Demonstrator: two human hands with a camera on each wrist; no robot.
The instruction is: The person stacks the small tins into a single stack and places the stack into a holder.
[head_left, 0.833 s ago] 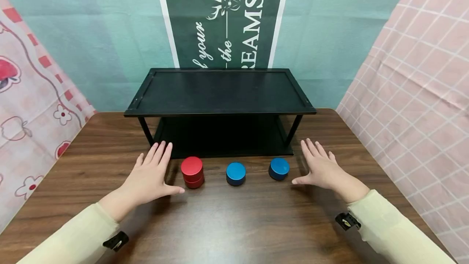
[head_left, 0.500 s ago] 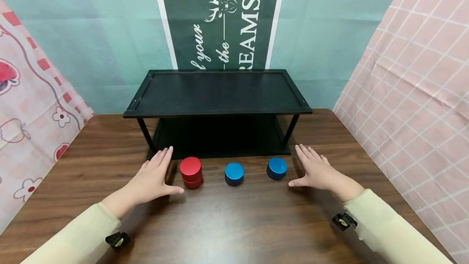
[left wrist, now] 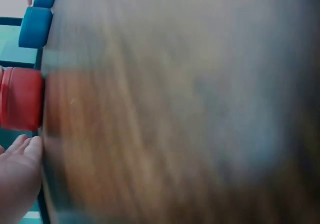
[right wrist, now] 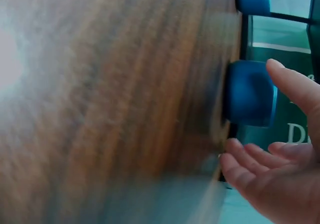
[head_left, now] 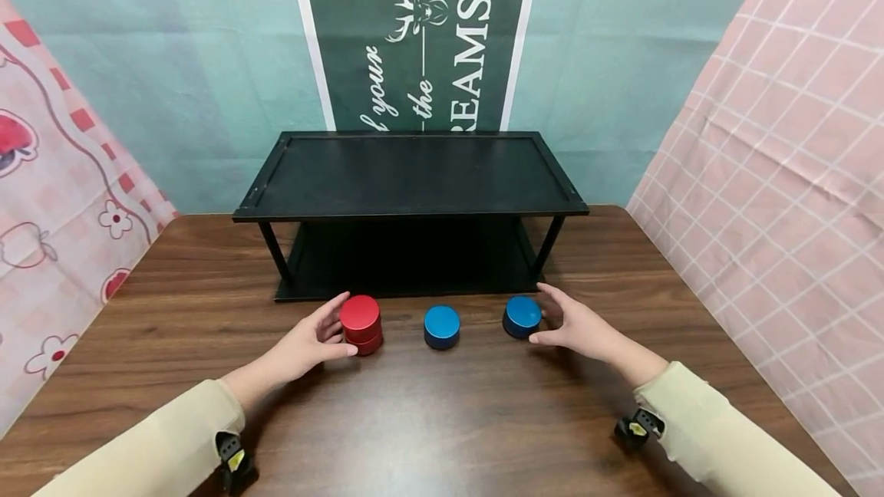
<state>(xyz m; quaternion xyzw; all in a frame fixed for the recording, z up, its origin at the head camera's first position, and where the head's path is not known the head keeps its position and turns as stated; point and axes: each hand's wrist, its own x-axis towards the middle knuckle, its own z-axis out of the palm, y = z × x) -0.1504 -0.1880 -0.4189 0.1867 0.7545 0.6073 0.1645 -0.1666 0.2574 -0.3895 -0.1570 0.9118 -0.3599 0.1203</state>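
My left hand [head_left: 308, 341] curves beside a red round container [head_left: 361, 324] with a seam around its side. Its thumb is in front and its fingers at the left side; in the left wrist view, the visible fingers [left wrist: 24, 146] stand just apart from the red container [left wrist: 22, 97]. On the right, my right hand [head_left: 578, 324] spreads thumb and fingers around the near right side of a blue round container [head_left: 522, 317]. A gap separates the fingers [right wrist: 239, 173] from this blue container [right wrist: 250, 93]. A second blue round container [head_left: 442, 327] stands between the two.
Behind the containers stands a black two-level rack [head_left: 414, 175] with thin posts. All of it rests on a brown wooden table [head_left: 428, 420]. A green curtain [head_left: 587, 60] hangs at the back, with pink cloths [head_left: 780, 175] along the sides.
Both hands have moved inward, left toward the red container and right toward the nearest blue one. Their fingers were spread flatter and now curve more. The containers have stayed put.
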